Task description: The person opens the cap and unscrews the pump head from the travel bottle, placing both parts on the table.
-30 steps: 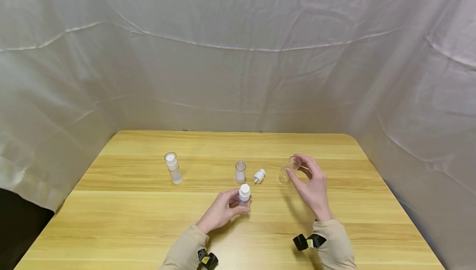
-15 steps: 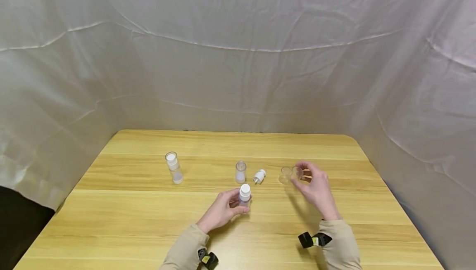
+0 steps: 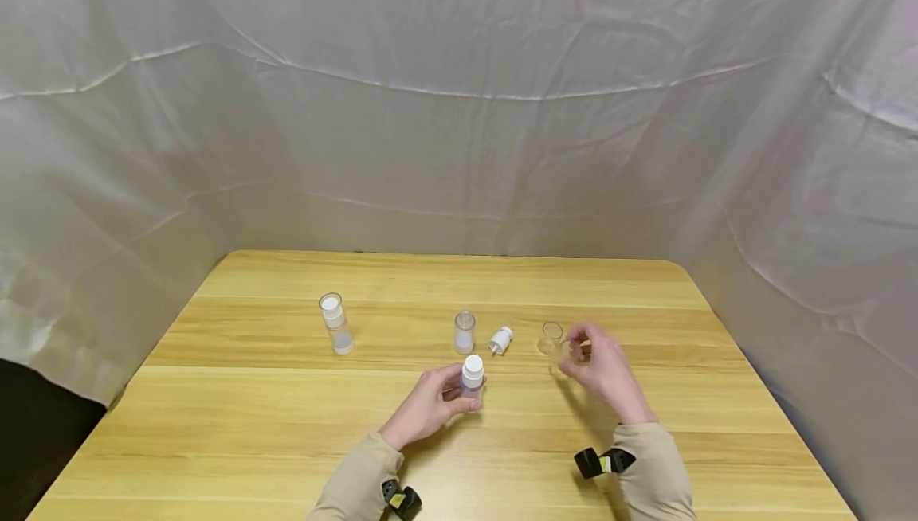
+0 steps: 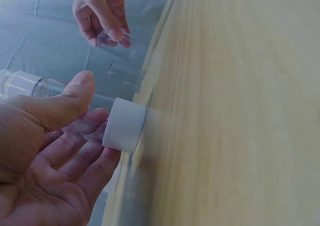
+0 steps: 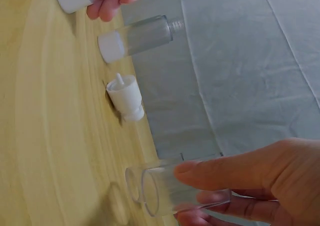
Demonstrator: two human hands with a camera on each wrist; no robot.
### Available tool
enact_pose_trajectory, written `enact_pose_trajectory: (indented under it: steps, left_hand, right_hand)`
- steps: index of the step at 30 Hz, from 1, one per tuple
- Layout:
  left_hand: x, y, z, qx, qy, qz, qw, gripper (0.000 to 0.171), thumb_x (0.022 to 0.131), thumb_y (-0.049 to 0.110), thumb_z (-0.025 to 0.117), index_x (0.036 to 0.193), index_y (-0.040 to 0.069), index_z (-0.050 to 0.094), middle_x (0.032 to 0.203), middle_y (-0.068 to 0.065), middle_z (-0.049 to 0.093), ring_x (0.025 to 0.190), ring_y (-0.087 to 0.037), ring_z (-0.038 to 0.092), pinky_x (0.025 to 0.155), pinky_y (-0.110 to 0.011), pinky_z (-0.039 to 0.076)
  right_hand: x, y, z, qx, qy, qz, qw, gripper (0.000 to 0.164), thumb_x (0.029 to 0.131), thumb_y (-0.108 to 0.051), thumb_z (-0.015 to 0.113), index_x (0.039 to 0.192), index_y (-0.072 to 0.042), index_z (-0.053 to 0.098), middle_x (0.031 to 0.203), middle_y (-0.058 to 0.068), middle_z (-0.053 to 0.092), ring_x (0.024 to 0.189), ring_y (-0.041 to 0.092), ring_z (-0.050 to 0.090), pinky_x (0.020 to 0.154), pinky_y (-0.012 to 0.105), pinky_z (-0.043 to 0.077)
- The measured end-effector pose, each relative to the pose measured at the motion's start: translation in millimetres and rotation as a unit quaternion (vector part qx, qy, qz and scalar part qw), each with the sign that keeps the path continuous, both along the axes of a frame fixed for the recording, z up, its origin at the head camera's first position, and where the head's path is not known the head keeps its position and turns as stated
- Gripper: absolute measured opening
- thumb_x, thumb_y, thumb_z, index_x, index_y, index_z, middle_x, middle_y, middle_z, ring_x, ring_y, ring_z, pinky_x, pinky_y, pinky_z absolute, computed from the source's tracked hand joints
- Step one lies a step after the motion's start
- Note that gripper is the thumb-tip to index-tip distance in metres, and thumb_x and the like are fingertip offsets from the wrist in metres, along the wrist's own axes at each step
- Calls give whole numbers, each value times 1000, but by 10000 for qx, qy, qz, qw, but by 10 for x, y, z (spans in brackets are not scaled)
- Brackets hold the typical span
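My left hand [image 3: 423, 408] holds a small pump bottle [image 3: 471, 378] with a white pump top, its thumb and fingers around the clear body. In the left wrist view, its white base [image 4: 125, 126] faces the table. My right hand [image 3: 608, 370] pinches a clear cylindrical cap [image 5: 165, 191] between thumb and fingers. Whether this cap touches the table is hard to tell. Just left of it a second clear cap [image 3: 552, 330] stands on the table. Between the hands lie a loose white pump head [image 3: 500, 340] on its side and an upright pumpless bottle [image 3: 464, 333].
Farther left stands another bottle [image 3: 335, 324] with a white pump top under a clear cap. The wooden table [image 3: 251, 425] ends at a rounded back edge, and a grey curtain [image 3: 459, 146] hangs behind and beside it.
My right hand has brought its clear cap down and toward me, from above and beside the second cap to in front of it. The left hand and its bottle stay put.
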State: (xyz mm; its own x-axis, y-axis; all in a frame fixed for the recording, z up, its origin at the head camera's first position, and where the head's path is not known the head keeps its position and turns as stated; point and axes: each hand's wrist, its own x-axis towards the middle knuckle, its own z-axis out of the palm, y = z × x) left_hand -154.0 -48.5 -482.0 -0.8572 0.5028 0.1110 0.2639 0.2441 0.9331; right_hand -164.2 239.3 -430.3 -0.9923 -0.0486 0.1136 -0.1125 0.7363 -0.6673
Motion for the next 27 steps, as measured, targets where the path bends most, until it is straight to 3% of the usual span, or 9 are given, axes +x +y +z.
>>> enact_pose_trajectory:
  steps: [9, 17, 27]
  left_hand:
    - [9, 6, 3, -27, 23, 13, 10000, 43, 89, 7, 73, 128, -6, 60, 126, -26, 68, 117, -38, 66, 107, -47, 53]
    - [10, 4, 1, -18, -11, 3, 10000, 44, 89, 5, 72, 128, -8, 59, 126, -26, 67, 118, -39, 66, 106, -46, 53]
    - [4, 4, 4, 23, -75, 4, 10000, 44, 89, 5, 72, 130, -8, 58, 127, -27, 67, 119, -39, 66, 107, -47, 52]
  right_hand:
    - [1, -30, -44, 38, -245, 56, 9997, 39, 74, 2, 82, 105, 0, 58, 97, 15, 64, 92, 27, 66, 82, 40, 61]
    - [-11, -22, -56, 90, -311, 185, 9993, 37, 75, 1, 82, 102, -2, 57, 87, 9, 61, 83, 19, 60, 72, 22, 51]
    - [2, -17, -57, 143, -383, 315, 9987, 37, 75, 1, 83, 101, -2, 56, 87, 7, 59, 83, 20, 62, 73, 26, 53]
